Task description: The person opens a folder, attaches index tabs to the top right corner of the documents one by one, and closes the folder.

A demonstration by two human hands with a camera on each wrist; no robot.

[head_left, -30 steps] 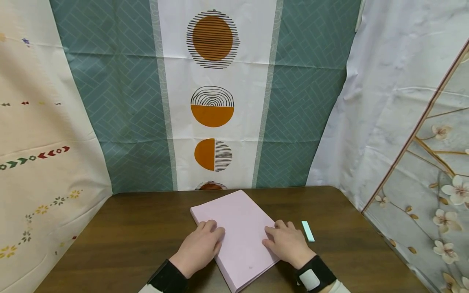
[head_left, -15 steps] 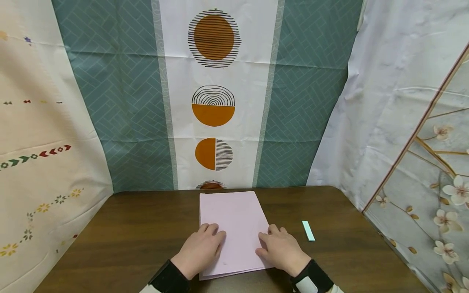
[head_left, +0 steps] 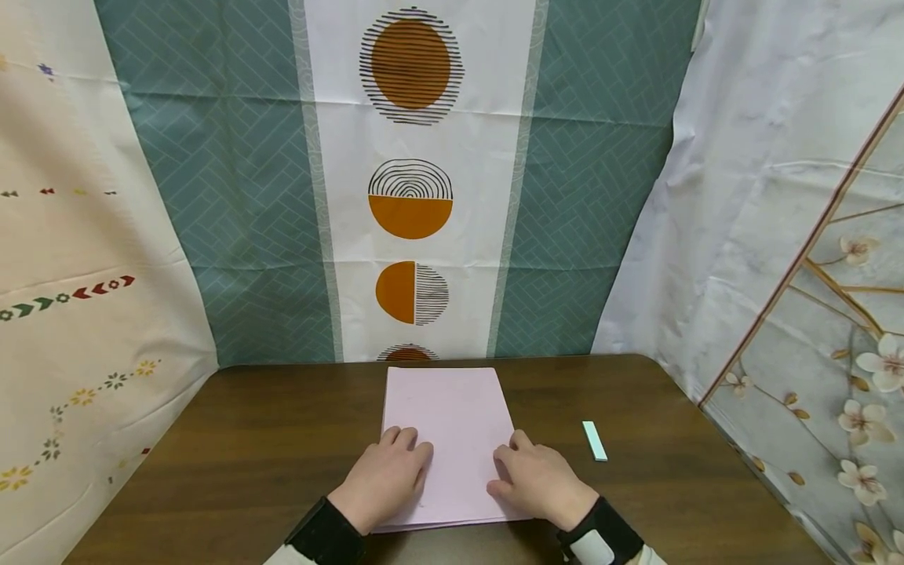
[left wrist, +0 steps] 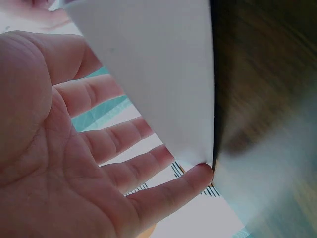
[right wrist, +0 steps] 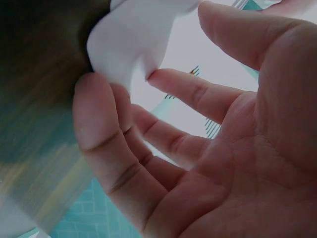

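Observation:
A pale pink file folder (head_left: 455,424) lies closed on the table, almost square to its far edge. At its left edge rests my left hand (head_left: 387,477), fingertips on the cover. The left wrist view gives the folder's side wall (left wrist: 163,64), with loosely extended fingers reaching past it and the little finger at its far corner. My right hand (head_left: 540,480) touches the opposite edge. In the right wrist view, the index fingertip meets the folder (right wrist: 129,39) and the gently bent outer fingers lie along its side. The folder hides some fingertips.
A small mint-green strip (head_left: 595,441) lies on the brown table (head_left: 282,439), right of my right hand. Patterned cloths hang behind the table (head_left: 417,188) and along both sides. A black band (head_left: 326,534) wraps each wrist.
The folder has turned from a slanted position to nearly straight, its far edge now parallel with the table's. My right hand has shifted slightly left with it; my left hand has barely moved.

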